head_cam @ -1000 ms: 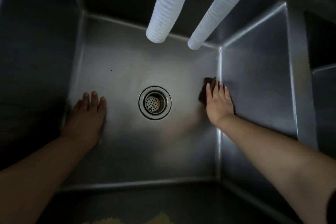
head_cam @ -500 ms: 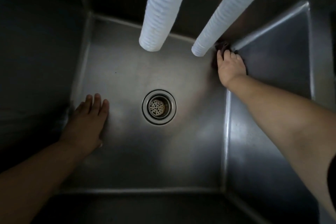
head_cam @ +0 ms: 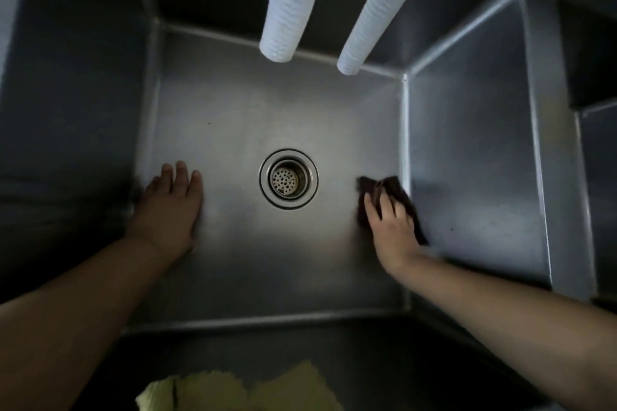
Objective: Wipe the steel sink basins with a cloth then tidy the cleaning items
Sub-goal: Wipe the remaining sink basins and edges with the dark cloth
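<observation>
1. A deep steel sink basin [head_cam: 233,103] fills the view, dimly lit, its floor brightest around the middle and its walls falling into shadow on the left and near sides
2. A round drain strainer [head_cam: 288,179] sits in the middle of the basin floor, its perforated basket visible inside the ring
3. Two white ribbed hoses [head_cam: 293,0] hang down from above the far wall, side by side, their open ends above the far part of the floor
4. The left hand [head_cam: 168,210] lies flat on the basin floor near the left wall, fingers straight and close together, holding nothing
5. The right hand [head_cam: 392,223] presses a dark cloth [head_cam: 390,185] onto the floor beside the right wall; the fingers lie over it, slightly bent, and whether they pinch it or only press cannot be told
6. The cloth sticks out beyond the fingertips and along the outer side of the hand, reaching the seam between floor and right wall
7. The drain lies between the two hands, well apart from each
8. A pale yellow-green cloth [head_cam: 240,390] shows at the bottom edge, on the near side of the sink
9. To the far right, past a steel divider [head_cam: 547,143], part of a second basin [head_cam: 597,177] is visible
</observation>
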The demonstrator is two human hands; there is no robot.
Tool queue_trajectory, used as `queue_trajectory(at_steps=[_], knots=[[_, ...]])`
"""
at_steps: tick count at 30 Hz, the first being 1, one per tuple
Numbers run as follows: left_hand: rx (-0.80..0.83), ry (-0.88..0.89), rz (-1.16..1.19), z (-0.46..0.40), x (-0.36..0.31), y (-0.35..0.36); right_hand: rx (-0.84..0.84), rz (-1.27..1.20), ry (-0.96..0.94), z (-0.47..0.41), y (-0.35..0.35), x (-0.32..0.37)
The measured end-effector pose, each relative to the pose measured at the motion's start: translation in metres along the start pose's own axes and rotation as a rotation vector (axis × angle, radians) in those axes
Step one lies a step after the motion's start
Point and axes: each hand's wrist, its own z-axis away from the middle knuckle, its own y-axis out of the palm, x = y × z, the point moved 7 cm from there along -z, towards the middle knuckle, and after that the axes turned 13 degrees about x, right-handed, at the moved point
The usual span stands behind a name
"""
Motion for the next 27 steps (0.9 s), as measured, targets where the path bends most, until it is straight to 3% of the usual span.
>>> queue_trajectory(at_steps=[4,6,11,18,24,27], knots=[[0.051,-0.027,0.016,0.011,-0.003,-0.008,-0.077,0.181,-0.507,0.041,0.012,0.041],[0.082,-0.045,0.022,0.015,-0.004,-0.012,0.043,0.263,-0.644,0.041,0.026,0.041],[0.035,-0.056,0.031,0.028,-0.004,-0.049,-0.022,0.233,-0.535,0.020,0.007,0.048],[-0.393,0.052,-0.031,0.101,0.024,-0.114,-0.112,0.186,-0.700,0.011,-0.010,0.127],[-0.697,0.173,-0.064,0.159,0.063,-0.129,-0.193,-0.022,-0.565,-0.014,-0.057,0.182],[-0.745,0.164,-0.043,0.166,0.074,-0.130,-0.229,-0.097,-0.484,-0.031,-0.078,0.196]])
